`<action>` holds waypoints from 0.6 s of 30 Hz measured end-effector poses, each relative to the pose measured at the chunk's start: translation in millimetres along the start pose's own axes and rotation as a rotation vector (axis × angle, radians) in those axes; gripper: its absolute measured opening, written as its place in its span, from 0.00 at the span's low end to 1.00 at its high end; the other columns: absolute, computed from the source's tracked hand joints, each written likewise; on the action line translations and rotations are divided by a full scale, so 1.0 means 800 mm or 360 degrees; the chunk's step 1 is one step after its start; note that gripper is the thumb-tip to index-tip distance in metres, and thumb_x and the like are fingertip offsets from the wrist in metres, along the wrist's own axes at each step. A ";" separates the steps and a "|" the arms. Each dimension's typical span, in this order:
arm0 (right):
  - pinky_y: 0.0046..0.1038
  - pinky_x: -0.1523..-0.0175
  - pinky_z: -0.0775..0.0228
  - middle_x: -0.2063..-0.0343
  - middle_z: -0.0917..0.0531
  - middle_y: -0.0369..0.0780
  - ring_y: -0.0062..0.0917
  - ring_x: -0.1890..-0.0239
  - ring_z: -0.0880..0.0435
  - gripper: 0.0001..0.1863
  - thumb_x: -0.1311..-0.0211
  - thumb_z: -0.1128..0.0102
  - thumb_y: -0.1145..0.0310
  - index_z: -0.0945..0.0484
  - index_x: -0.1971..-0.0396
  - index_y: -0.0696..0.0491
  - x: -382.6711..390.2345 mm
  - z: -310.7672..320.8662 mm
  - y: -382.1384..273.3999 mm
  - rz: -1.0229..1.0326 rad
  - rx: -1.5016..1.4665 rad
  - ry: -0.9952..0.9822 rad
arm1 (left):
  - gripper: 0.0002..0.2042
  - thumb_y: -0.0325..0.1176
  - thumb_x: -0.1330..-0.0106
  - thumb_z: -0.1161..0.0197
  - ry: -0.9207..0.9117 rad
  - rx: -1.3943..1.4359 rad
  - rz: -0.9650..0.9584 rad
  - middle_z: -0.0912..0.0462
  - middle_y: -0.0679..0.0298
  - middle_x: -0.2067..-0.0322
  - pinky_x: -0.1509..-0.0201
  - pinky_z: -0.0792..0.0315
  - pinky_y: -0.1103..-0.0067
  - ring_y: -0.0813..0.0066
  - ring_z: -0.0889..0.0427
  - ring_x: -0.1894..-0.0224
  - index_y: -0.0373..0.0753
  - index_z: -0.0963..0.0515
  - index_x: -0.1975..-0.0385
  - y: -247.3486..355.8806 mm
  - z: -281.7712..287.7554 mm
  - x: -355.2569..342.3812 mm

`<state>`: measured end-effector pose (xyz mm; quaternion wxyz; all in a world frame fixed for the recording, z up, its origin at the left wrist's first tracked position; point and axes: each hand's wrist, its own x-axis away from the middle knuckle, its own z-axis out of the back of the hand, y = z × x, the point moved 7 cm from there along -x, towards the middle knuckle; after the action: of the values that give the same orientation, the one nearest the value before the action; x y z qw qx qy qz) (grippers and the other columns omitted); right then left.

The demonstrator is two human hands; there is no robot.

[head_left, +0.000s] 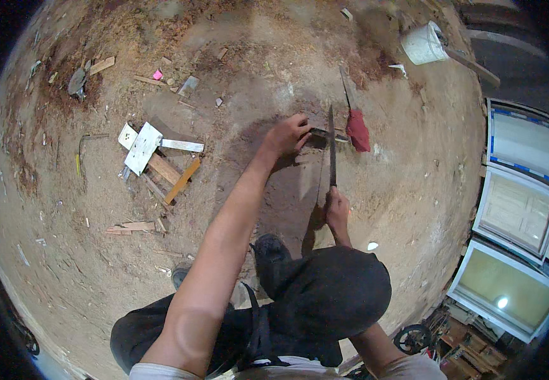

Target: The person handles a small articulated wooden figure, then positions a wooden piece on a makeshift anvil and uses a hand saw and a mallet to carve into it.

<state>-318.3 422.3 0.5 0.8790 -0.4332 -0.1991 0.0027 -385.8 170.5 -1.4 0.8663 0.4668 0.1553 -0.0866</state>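
My left hand (290,134) is closed on one end of a short dark strip (317,133), held just above the dirt floor. The strip's far end is pale and reaches right. My right hand (336,210) grips the lower end of a long, dark, narrow tool (332,149) that tapers to a point, like a file or a blade; which one I cannot tell. It crosses the strip nearly at a right angle; whether they touch is unclear. Just right of it lies a blade (347,85) with a red cloth-wrapped handle (358,131).
To the left, a white board piece (143,149) lies over wood offcuts (183,181). More wood scraps (132,227) lie nearer. A white bucket (421,44) with a plank (473,67) is at the far right. White-framed panels (509,288) line the right side.
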 end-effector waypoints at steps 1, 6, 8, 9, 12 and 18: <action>0.27 0.78 0.42 0.87 0.29 0.38 0.24 0.86 0.34 0.22 0.30 0.59 0.57 0.29 0.80 0.57 0.002 -0.002 -0.007 0.0037 0.0136 0.0012 | 0.10 0.32 0.39 0.42 0.0041 0.0040 -0.0006 0.26 0.53 0.64 0.57 0.27 0.68 0.54 0.24 0.60 0.35 0.25 0.62 0.003 0.006 -0.001; 0.27 0.75 0.40 0.89 0.30 0.36 0.25 0.89 0.35 0.24 0.29 0.64 0.52 0.30 0.79 0.53 0.007 -0.015 -0.008 0.0212 0.0495 0.0248 | 0.15 0.31 0.41 0.40 -0.0060 0.0011 -0.0030 0.26 0.53 0.61 0.54 0.27 0.68 0.54 0.24 0.57 0.36 0.26 0.54 0.014 0.008 -0.005; 0.29 0.74 0.37 0.90 0.32 0.37 0.25 0.90 0.35 0.24 0.30 0.65 0.51 0.31 0.78 0.52 0.003 -0.017 0.025 -0.0282 -0.0115 0.0022 | 0.16 0.30 0.42 0.39 -0.0235 -0.0015 0.0042 0.26 0.53 0.60 0.53 0.27 0.69 0.54 0.24 0.56 0.36 0.26 0.53 0.016 0.002 -0.006; 0.30 0.74 0.36 0.91 0.33 0.37 0.26 0.91 0.36 0.23 0.30 0.65 0.50 0.32 0.77 0.52 0.006 -0.027 0.034 -0.0524 -0.0429 -0.0106 | 0.16 0.30 0.42 0.39 -0.0215 -0.0004 0.0038 0.25 0.53 0.59 0.53 0.27 0.68 0.54 0.24 0.56 0.37 0.26 0.53 0.009 0.000 -0.003; 0.30 0.78 0.36 0.94 0.37 0.36 0.25 0.93 0.37 0.25 0.31 0.67 0.47 0.34 0.77 0.51 0.017 -0.045 0.022 -0.0887 -0.1663 -0.0436 | 0.14 0.30 0.41 0.40 -0.0076 0.0056 0.0015 0.25 0.54 0.60 0.56 0.27 0.68 0.54 0.23 0.57 0.37 0.25 0.56 -0.005 -0.004 0.000; 0.28 0.85 0.40 0.95 0.40 0.35 0.24 0.94 0.38 0.25 0.31 0.67 0.46 0.33 0.75 0.52 0.018 0.002 0.010 -0.0515 -0.1010 -0.0067 | 0.07 0.30 0.41 0.38 0.0225 0.0580 0.0375 0.23 0.54 0.69 0.63 0.28 0.71 0.58 0.22 0.67 0.35 0.21 0.66 -0.024 0.016 0.003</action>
<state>-304.1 431.1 0.6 0.6855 -0.6473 -0.2741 -0.1897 -386.7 149.1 -11.1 0.7588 0.6353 0.1419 0.0214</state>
